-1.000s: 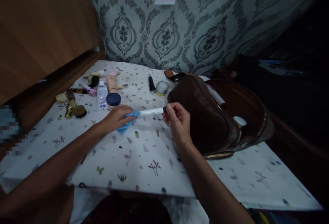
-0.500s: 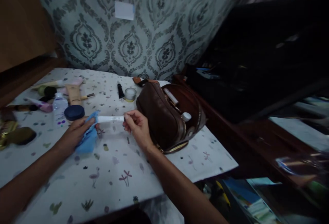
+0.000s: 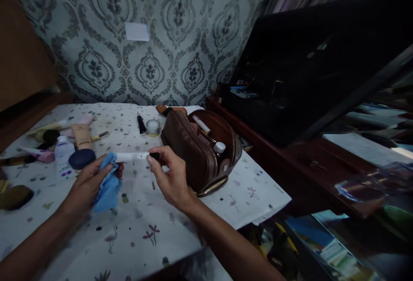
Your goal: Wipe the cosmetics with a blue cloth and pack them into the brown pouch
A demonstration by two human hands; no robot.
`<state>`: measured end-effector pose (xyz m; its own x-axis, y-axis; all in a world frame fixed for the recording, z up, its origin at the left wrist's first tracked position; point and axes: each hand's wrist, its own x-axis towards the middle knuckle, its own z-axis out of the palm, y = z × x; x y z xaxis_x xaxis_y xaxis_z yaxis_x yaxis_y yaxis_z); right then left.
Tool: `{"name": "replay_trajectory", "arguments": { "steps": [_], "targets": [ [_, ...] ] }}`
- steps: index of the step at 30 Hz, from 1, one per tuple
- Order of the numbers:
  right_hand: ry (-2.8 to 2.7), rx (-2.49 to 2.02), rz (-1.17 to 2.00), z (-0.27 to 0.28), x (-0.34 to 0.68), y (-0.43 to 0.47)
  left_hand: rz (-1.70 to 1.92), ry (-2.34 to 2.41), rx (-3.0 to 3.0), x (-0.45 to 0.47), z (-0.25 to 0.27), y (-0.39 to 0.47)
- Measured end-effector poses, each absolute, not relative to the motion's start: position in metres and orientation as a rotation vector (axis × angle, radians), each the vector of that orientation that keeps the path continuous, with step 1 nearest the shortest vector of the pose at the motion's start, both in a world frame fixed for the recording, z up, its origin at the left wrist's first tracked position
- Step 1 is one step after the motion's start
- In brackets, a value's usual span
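- Right hand [image 3: 171, 177]: I have thumb and fingers pinched together on the black-ended tip of a slim white tube [image 3: 130, 156].
- Left hand [image 3: 92, 175]: fingers closed on a crumpled blue cloth [image 3: 108, 190], which wraps the tube's other end; lower folds hang loose.
- White tube: I read it as roughly level, held between both hands above the patterned tablecloth [image 3: 138, 225]. Print on its side too small for me to make out.
- Just beyond the left hand: navy-lidded jar [image 3: 82, 159], with a clear bottle [image 3: 63, 156] and a beige tube [image 3: 81, 136] near it.
- Far left: dark-bristled brush [image 3: 16, 197], partly cut off from my view.
- Behind the right hand: brown bag [image 3: 190, 156], unzipped. Inside I count a pale stick [image 3: 201, 124] and a white-capped bottle [image 3: 220, 147].
- Left of the bag: small squat jar [image 3: 152, 127], with a black tube [image 3: 141, 123] just beside it.
- Background: scroll-patterned wallpaper [image 3: 177, 10], bearing a white card [image 3: 137, 31].
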<state>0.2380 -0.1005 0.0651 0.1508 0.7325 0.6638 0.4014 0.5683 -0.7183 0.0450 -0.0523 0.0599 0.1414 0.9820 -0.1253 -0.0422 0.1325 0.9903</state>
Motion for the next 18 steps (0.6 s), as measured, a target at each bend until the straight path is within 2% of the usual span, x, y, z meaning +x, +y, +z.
{"name": "replay_trajectory", "arguments": {
  "steps": [7, 18],
  "targets": [
    [-1.664, -1.073, -0.140, 0.118, 0.277, -0.138, 0.918, 0.794, 1.601, 0.073, 0.074, -0.043],
    [-1.335, -1.338, -0.394, 0.145, 0.365, -0.182, 1.227, 0.361, 2.935, 0.161, 0.094, -0.068]
  ]
}}
